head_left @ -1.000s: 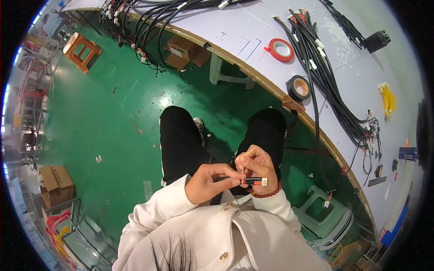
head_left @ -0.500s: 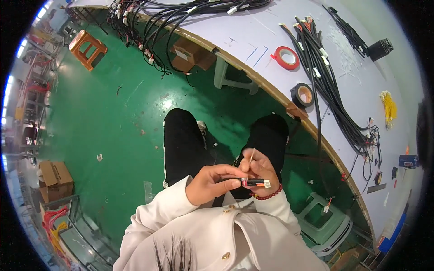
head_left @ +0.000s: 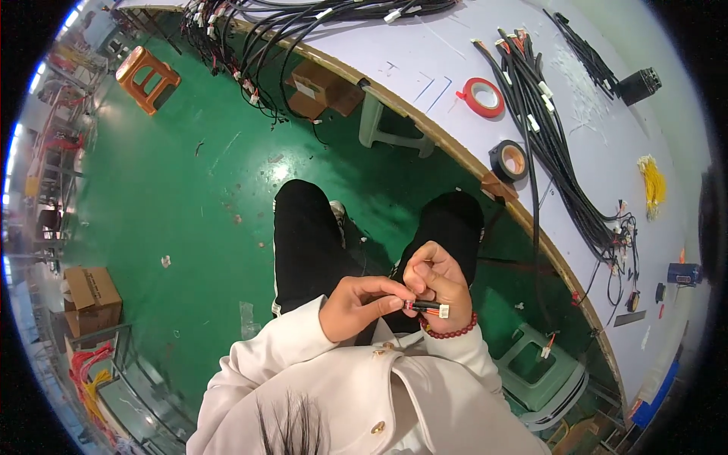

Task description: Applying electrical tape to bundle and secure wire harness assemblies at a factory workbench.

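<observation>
My left hand [head_left: 362, 305] pinches a short wire harness end [head_left: 426, 306] between thumb and forefinger, above my lap. It has a black sleeve, a few red, orange and black wires, and a white connector [head_left: 444, 311] pointing right. A pinkish-red band shows beside the left fingertips. Just above and right of it, my right hand [head_left: 438, 279] is closed, with thumb and fingers curled together near the harness. Whatever the right fingers hold, if anything, is hidden. A dark red bead bracelet circles that wrist.
Along the right curves a white table [head_left: 447, 45] with a worn edge. On it lie a black cable bundle [head_left: 557, 152], red tape [head_left: 497, 112], black tape [head_left: 497, 163] and yellow wires [head_left: 651, 189]. A green stool [head_left: 542, 402] stands at lower right; a carton [head_left: 95, 299] sits left.
The thin light strip that stuck up from my right fingers no longer shows. My right fingers have curled in more and sit slightly higher; the left still pinches the harness.
</observation>
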Tool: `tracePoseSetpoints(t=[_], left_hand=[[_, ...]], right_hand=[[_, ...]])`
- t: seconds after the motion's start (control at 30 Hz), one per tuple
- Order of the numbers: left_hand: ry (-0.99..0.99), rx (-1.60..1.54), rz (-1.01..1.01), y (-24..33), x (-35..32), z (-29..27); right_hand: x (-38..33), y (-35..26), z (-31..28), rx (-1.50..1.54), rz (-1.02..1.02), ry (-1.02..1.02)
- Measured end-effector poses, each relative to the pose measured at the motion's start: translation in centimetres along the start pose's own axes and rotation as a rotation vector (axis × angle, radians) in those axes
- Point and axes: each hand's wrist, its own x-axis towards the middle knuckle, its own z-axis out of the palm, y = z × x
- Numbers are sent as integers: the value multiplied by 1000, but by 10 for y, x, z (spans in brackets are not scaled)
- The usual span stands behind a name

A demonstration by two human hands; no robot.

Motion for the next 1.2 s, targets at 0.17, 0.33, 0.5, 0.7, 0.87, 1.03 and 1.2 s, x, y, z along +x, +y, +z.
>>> tracePoseSetpoints(t=[0.17,0.33,0.5,0.7,0.87,1.03,1.2], left_hand=[[11,25,-16,-1,-2,-2],[144,-58,40,10,10,-1],[552,138,447,60,12,-34],[737,-22,1056,116,-77,-176],[1136,287,339,54,-154,-262],[1034,1019,-249,9,-118,-186],[-23,874,136,13,-12,-66]], right_hand=[[5,2,-5,-26,4,13],[30,11,5,-41,-139,83],[52,44,12,-492,39,-345],[37,9,-19,-944,118,-186],[11,-48,-12,-1505,-444,-175],[2,-33,21,-1952,-642,-200],[15,-15,56,-1899,-631,-210]])
